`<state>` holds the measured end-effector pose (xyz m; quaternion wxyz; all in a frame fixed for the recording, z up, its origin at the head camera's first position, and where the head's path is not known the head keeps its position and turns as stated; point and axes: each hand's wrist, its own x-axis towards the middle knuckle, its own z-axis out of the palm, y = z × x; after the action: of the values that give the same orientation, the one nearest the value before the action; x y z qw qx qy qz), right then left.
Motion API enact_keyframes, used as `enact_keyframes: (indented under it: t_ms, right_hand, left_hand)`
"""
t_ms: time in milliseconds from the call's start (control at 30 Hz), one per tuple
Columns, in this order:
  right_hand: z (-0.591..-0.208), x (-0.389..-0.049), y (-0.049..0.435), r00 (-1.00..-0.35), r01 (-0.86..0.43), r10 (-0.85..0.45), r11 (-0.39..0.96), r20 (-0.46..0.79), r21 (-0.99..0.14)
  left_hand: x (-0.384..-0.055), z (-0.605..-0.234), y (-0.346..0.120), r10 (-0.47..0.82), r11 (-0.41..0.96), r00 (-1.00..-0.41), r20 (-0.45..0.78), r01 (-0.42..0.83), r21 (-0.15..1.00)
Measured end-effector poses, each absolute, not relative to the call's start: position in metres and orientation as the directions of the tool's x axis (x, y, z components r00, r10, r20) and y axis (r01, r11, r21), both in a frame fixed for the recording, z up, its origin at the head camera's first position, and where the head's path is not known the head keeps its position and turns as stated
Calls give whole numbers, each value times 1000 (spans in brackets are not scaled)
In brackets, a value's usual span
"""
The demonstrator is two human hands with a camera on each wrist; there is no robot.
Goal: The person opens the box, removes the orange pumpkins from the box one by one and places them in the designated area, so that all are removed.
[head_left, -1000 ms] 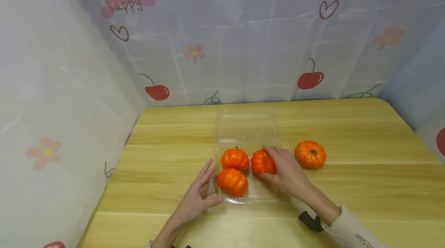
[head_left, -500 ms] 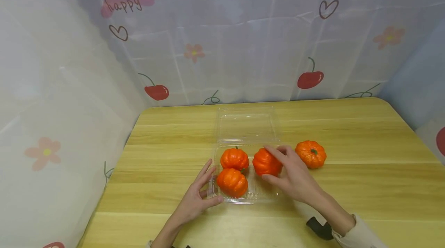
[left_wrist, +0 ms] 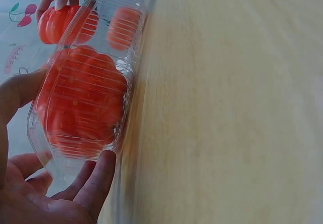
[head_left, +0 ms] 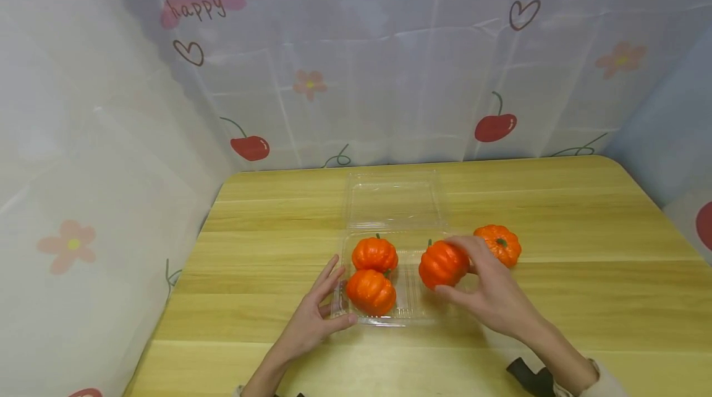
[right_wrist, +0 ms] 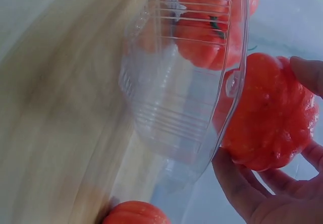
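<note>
My right hand [head_left: 497, 295] grips a small orange toy pumpkin [head_left: 442, 265] with thumb and fingers, over the right side of a clear plastic clamshell box [head_left: 408, 298]. In the right wrist view this pumpkin [right_wrist: 270, 113] is level with the rim and overlaps it. Two more pumpkins lie in the box's left half, a back one [head_left: 374, 255] and a front one [head_left: 371, 292]. My left hand [head_left: 311, 323] rests spread at the box's front left corner, thumb along the front edge and fingers at the left side. Its fingertips touch the wall [left_wrist: 75, 158] in the left wrist view.
Another orange pumpkin [head_left: 503, 245] sits on the wooden table [head_left: 584, 292] right of the box, partly behind my right hand. The box's clear lid [head_left: 396, 202] lies folded back behind it. A printed curtain [head_left: 378, 100] hangs along the table's back edge.
My right hand has lifted the pumpkin and moved it to the right, away from the two in the box. The left hand has stayed in place.
</note>
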<state>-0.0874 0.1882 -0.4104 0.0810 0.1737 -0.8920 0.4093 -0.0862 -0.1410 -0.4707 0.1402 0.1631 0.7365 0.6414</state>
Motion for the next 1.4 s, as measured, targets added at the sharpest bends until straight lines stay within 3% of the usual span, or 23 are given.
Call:
enact_keyframes:
  t_ms: [700,1400]
  right_hand:
    - [-404,-75,207,-929,-369,-166,466,330,-804]
    - [-400,-67,225,-954,-291,-71,441,290,-849]
  left_hand:
    - [-85,-472,-142,414,129,-910,1,60,990]
    - [-85,-471,-141,417,134,-909,-1,61,989]
